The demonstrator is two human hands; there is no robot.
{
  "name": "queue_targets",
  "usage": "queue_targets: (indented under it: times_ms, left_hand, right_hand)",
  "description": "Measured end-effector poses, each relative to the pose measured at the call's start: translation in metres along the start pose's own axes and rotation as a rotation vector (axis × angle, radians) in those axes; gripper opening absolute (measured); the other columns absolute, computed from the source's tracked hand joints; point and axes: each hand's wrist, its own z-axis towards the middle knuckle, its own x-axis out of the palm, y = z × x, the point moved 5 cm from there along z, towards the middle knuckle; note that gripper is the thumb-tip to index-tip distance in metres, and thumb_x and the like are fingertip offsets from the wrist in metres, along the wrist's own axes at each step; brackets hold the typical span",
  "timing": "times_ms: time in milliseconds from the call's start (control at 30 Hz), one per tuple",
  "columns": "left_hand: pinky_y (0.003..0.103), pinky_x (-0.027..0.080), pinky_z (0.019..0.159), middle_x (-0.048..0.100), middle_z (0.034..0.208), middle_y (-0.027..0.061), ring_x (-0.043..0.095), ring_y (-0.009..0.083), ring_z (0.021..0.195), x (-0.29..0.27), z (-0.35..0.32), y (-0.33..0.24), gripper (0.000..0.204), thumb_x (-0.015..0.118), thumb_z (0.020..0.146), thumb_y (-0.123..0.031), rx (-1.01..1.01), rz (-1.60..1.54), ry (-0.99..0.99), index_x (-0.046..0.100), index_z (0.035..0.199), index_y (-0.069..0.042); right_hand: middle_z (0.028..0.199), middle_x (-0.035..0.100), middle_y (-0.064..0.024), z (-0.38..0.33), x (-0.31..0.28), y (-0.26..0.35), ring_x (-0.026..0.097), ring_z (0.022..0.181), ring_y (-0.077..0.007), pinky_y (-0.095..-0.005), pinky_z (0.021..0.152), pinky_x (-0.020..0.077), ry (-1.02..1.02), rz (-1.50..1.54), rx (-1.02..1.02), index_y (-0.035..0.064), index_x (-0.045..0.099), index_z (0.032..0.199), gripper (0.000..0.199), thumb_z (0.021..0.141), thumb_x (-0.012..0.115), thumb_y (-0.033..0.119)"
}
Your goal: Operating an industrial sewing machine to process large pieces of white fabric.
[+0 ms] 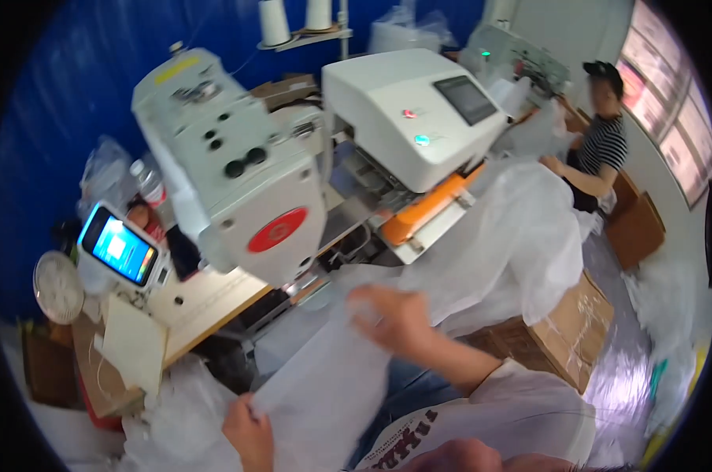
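Note:
A long length of thin white translucent fabric (324, 401) lies across my lap and runs up to the right. My left hand (248, 431) is closed on its edge at the lower left, fingers bent in a pinch. Over the same fabric, near its upper part, my right hand (395, 318) is blurred by motion with its fingers curled; whether it grips anything cannot be made out. Just beyond the hands stands a grey-white sewing machine (242, 173) with a red oval badge, its needle area mostly hidden behind its head.
A white boxy machine (411, 110) with a screen and an orange front bar stands to the right. A lit control panel (120, 245) sits on the wooden table (214, 307) at left. Beside me is a cardboard box (568, 330). A co-worker (600, 141) handles white material at far right.

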Motion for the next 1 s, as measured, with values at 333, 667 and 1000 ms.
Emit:
queue_targets:
  times_ms: [333, 667, 1000]
  left_hand:
    - [0.028, 0.046, 0.069, 0.06, 0.086, 0.0057, 0.057, 0.0176, 0.073, -0.001, 0.021, 0.117, 0.013, 0.054, 0.082, -0.004, -0.444, -0.736, 0.314, 0.057, 0.095, -0.003]
    - [0.024, 0.047, 0.065, 0.06, 0.084, 0.0008, 0.057, 0.0137, 0.071, -0.01, 0.02, 0.177, 0.016, 0.061, 0.08, -0.008, -1.042, -1.353, -0.096, 0.061, 0.096, -0.006]
    - [0.029, 0.044, 0.064, 0.054, 0.075, -0.0002, 0.05, 0.0078, 0.069, -0.044, -0.039, 0.145, 0.01, 0.059, 0.073, 0.003, -0.403, -0.002, -0.211, 0.06, 0.08, -0.002]
  right_hand:
    - [0.071, 0.062, -0.0079, 0.017, 0.018, -0.033, 0.057, 0.061, -0.0174, -0.0276, 0.054, 0.0413, 0.746, 0.987, 0.253, 0.0047, 0.065, 0.089, 0.011, 0.081, 0.061, 0.012]
    - [0.048, 0.044, -0.0159, 0.063, 0.047, -0.041, 0.045, 0.041, -0.0314, -0.0326, 0.04, 0.0348, 0.049, 0.181, 0.092, 0.0009, 0.059, 0.079, 0.013, 0.085, 0.058, 0.013]
    - [0.057, 0.049, -0.0053, 0.042, 0.067, -0.074, 0.042, 0.054, -0.0121, -0.0294, 0.051, 0.0375, 0.148, 0.299, 0.283, -0.0033, 0.055, 0.078, 0.014, 0.084, 0.054, 0.009]
